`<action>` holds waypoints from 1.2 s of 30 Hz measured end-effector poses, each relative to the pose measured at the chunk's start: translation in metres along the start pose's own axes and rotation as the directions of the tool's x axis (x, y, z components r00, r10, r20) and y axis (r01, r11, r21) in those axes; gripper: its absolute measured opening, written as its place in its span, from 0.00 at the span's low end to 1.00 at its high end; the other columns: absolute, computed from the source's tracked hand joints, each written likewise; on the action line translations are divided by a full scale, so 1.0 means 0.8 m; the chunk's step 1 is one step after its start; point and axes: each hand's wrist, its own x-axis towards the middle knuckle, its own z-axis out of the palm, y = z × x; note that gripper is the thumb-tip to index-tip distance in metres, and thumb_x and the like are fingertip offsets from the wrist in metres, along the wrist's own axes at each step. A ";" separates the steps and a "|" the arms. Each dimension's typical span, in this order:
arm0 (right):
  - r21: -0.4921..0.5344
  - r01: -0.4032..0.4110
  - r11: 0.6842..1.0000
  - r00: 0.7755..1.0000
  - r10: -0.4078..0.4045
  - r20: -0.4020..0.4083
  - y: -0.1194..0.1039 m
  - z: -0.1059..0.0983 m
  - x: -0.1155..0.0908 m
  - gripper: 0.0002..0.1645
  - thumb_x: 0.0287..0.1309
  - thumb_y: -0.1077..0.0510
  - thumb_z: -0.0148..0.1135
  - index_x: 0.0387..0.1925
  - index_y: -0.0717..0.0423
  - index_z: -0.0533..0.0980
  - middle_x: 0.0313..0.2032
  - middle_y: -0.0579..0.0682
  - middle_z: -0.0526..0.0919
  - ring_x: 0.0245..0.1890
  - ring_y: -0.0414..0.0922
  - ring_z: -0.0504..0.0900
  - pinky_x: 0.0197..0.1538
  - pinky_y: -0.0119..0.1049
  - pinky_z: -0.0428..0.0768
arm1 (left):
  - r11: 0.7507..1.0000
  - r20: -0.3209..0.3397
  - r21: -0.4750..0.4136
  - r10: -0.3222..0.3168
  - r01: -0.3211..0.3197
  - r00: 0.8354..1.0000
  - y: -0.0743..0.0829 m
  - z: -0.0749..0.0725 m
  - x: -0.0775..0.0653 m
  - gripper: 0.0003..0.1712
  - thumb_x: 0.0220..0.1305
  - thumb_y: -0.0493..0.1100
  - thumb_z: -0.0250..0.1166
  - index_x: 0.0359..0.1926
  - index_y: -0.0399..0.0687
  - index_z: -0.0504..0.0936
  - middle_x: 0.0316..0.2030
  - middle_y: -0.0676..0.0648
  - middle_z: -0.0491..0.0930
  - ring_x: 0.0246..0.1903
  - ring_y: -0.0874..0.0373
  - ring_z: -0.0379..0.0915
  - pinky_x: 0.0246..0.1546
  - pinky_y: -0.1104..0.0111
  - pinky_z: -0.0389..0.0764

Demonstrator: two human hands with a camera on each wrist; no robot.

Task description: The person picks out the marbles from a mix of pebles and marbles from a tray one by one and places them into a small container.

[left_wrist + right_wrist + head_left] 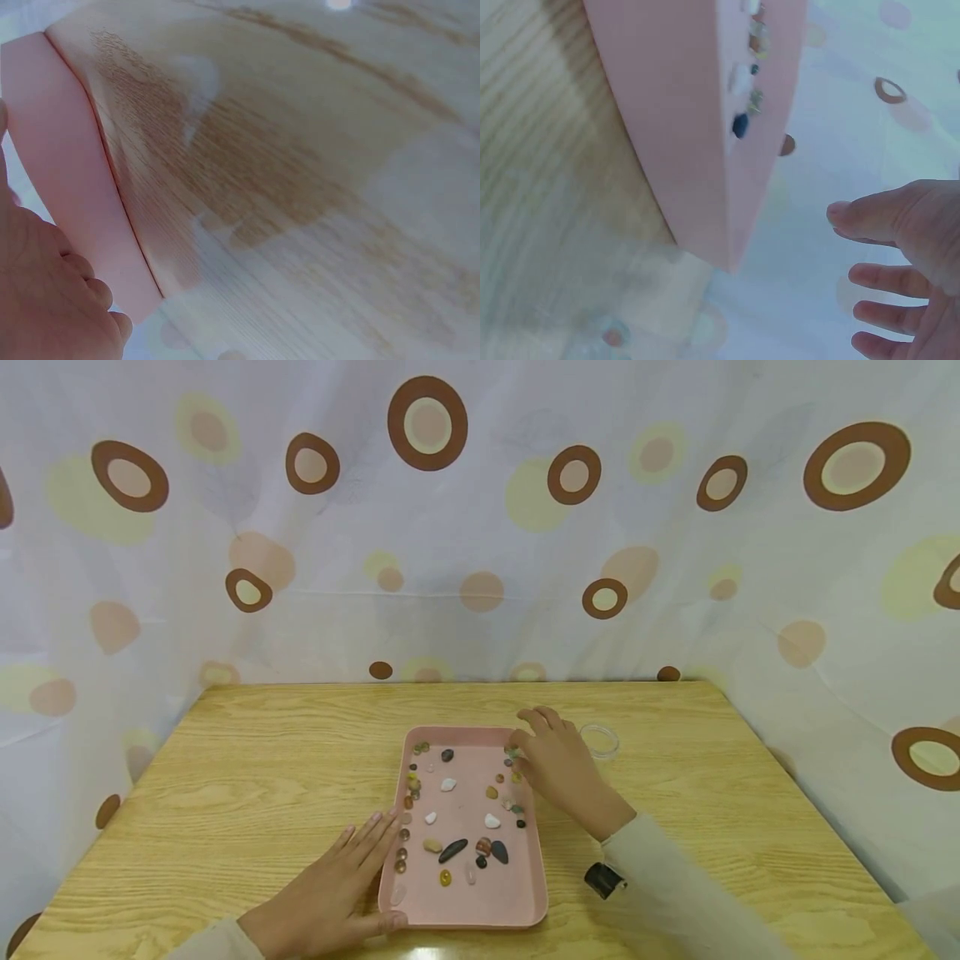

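A pink rectangular tray (461,906) holds many small stones, several along its two long sides. Inside are white stones (492,820), a long black stone (453,851), a flat dark grey stone (499,852) and a reddish striped stone (483,847). My left hand (337,885) rests against the tray's left wall, fingers extended and thumb at the near left corner. Above the far right corner is my right hand (558,768), its fingers bent and spread. In the right wrist view, the thumb and fingers (889,279) stand apart with nothing visible between them.
A clear ring (600,742) lies on the wooden table (285,760) right of the tray. Beside the right sleeve (690,885) is a small black object (603,880). A patterned white curtain (480,535) hangs behind the table and at both sides.
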 end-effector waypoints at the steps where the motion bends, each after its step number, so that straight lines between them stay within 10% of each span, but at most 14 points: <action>1: -0.003 -0.004 1.000 1.000 0.004 -0.010 0.004 -0.005 -0.001 0.11 0.50 0.57 0.73 0.36 0.49 0.81 0.57 0.58 0.75 0.59 0.58 0.70 0.50 0.56 0.77 | 1.000 0.002 -0.002 0.001 -0.001 1.000 0.000 0.000 0.000 0.55 0.61 0.74 0.50 0.75 0.42 0.47 0.76 0.47 0.42 0.74 0.50 0.38 0.70 0.52 0.47; 11: -0.049 -0.058 0.997 0.990 0.051 -0.131 0.051 -0.045 -0.028 0.10 0.48 0.58 0.74 0.33 0.54 0.81 0.53 0.62 0.77 0.54 0.61 0.74 0.44 0.57 0.79 | 1.000 -0.005 -0.011 0.011 -0.011 1.000 0.000 -0.001 0.000 0.55 0.62 0.74 0.50 0.75 0.42 0.46 0.76 0.46 0.42 0.74 0.49 0.38 0.70 0.49 0.48; 36: -0.041 -0.194 0.980 0.978 0.190 -0.082 0.090 -0.056 -0.064 0.10 0.53 0.58 0.71 0.37 0.59 0.82 0.53 0.64 0.76 0.54 0.65 0.72 0.42 0.61 0.77 | 1.000 -0.015 -0.001 0.022 -0.022 1.000 -0.003 0.003 0.001 0.55 0.62 0.73 0.50 0.75 0.42 0.45 0.76 0.46 0.41 0.74 0.48 0.39 0.69 0.49 0.49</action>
